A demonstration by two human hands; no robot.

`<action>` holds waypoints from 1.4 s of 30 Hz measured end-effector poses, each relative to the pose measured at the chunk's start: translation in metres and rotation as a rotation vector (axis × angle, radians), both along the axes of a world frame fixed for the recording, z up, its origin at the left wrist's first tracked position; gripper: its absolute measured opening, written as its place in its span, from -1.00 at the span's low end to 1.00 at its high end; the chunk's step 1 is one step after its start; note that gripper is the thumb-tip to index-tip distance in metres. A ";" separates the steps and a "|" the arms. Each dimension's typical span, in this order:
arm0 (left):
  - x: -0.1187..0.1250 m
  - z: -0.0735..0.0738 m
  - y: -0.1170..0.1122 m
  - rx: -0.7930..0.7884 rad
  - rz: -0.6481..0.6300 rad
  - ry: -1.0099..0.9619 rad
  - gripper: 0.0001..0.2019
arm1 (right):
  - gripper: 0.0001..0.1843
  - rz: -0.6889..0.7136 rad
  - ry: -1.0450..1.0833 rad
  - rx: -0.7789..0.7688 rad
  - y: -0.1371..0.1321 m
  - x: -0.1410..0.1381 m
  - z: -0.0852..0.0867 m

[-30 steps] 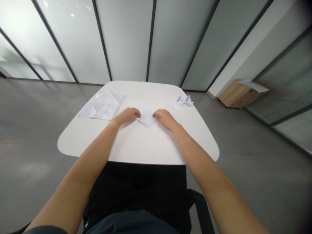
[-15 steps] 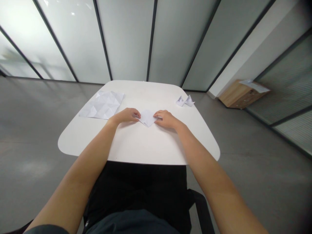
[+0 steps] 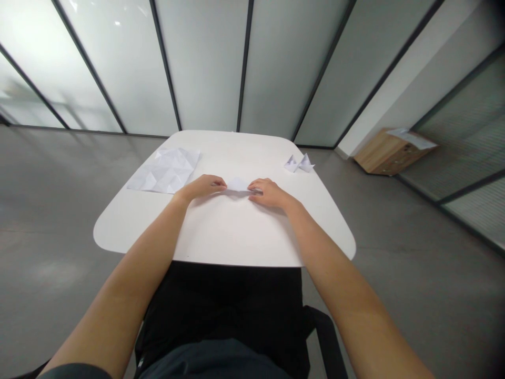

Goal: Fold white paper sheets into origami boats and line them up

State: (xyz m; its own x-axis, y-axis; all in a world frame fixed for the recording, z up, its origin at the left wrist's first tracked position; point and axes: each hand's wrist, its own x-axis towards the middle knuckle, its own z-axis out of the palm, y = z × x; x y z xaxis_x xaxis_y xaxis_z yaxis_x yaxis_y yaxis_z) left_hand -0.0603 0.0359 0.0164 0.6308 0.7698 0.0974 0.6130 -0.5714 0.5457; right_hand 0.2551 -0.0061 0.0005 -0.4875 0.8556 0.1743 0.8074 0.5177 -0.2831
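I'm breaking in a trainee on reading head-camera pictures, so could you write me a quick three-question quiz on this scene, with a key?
1. True or false: the left hand and the right hand both touch the small folded paper.
2. Where is the pointed white paper?
A) under the left hand
B) near the right edge of the table
C) on the floor
3. Fill in: the large creased sheet lies nearer the person's ____ hand.

Key: 1. True; 2. B; 3. left

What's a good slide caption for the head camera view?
Left hand and right hand hold folded paper between them at a white table.
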 end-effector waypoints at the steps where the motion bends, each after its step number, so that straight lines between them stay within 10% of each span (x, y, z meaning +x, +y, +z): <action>1: 0.000 0.000 0.000 0.006 0.008 0.004 -0.67 | -0.65 0.002 0.005 0.003 0.001 0.000 -0.001; 42: 0.002 -0.007 0.007 0.101 0.184 0.069 -0.81 | -0.72 -0.226 -0.037 0.104 0.001 -0.018 -0.004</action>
